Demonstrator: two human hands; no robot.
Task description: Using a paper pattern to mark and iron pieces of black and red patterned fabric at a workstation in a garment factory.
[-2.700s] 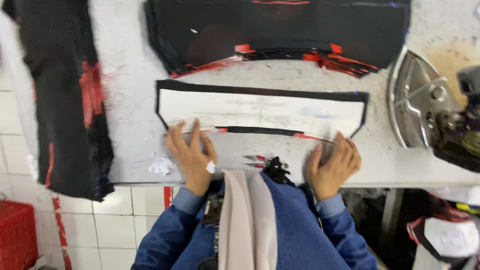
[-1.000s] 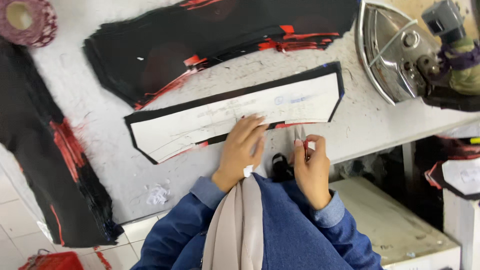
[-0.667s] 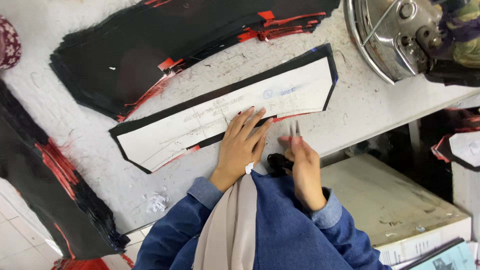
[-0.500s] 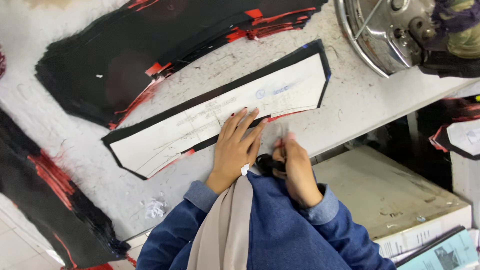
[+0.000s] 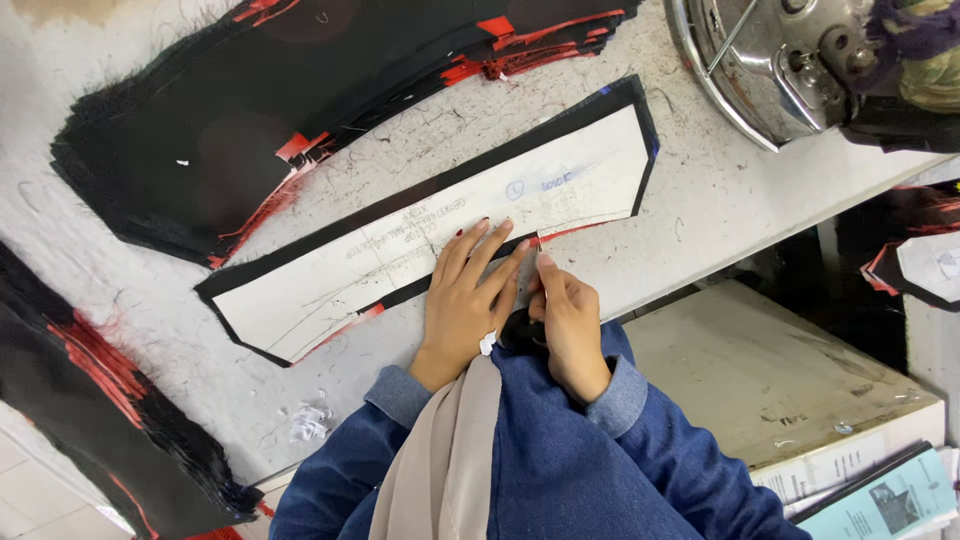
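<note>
The right hand covers most of a small black tool, so its kind cannot be told, and the shiny metal machine and the long black cloth pile run off the picture's edges.

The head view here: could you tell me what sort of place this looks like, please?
Probably a garment cutting workshop: a paper pattern lies on black fabric, stacks of cut black-and-red pieces sit on the table, and a metal machine stands beside.

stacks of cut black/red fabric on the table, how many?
2 clearly on the table: a large stack above the paper pattern, and another along the left edge. A similar black-and-red piece sits off the table at right; more may lie out of frame.
</note>
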